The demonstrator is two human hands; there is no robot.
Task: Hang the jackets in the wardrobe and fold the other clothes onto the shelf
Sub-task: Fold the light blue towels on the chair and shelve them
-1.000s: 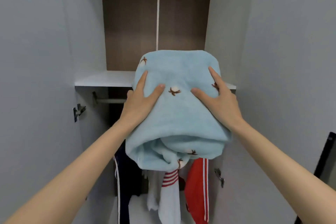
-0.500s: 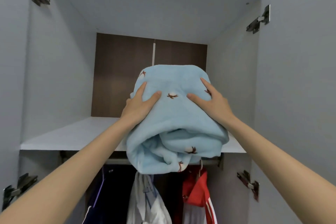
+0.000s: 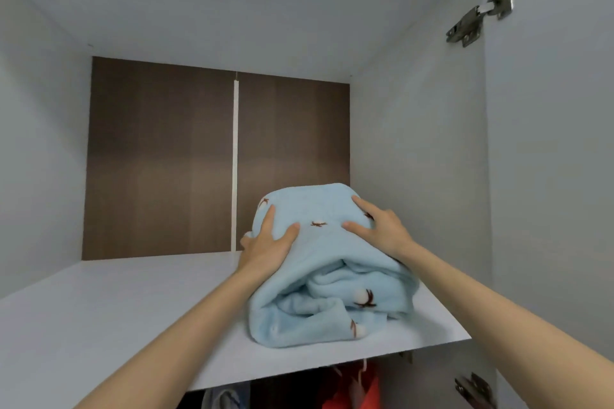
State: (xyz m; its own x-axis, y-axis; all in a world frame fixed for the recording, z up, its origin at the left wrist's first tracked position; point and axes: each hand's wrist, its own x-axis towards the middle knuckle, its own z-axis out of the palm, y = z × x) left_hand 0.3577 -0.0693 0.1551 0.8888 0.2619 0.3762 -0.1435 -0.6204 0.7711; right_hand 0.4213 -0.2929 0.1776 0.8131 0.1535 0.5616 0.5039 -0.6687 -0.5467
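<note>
wardrobe interior, upper compartment: grey side walls, brown back panel (image 3: pixel 159 159), white shelf (image 3: pixel 99 325) across the full width.

item under handling: folded blue garment (image 3: pixel 329 279), a soft fleece bundle. it rests on the right part of the shelf, near the right wall, with its loose open end at the near edge.

hands: left hand (image 3: pixel 265 249) grasps the bundle's upper left, thumb and forefinger laid on top, the remaining fingers curled round the left side. right hand (image 3: pixel 382 229) lies on the upper right, thumb and forefinger straight against the cloth. its other fingers pass over the far side out of sight, so whether they clasp cannot be told.

assessment of step: placing, nearly complete. recommended: slide the bundle farther in so no fold hangs over the shelf lip, press the top flat, then ease both hands off together. risk: the rolled layers look loose and may spring open or slump toward the near edge.

markings: none legible. the cloth shows only small brown-and-white motifs. hinge (image 3: pixel 478 13), upper right, shows no readable stamp. red garment (image 3: pixel 358 388) below the shelf shows no visible label.
</note>
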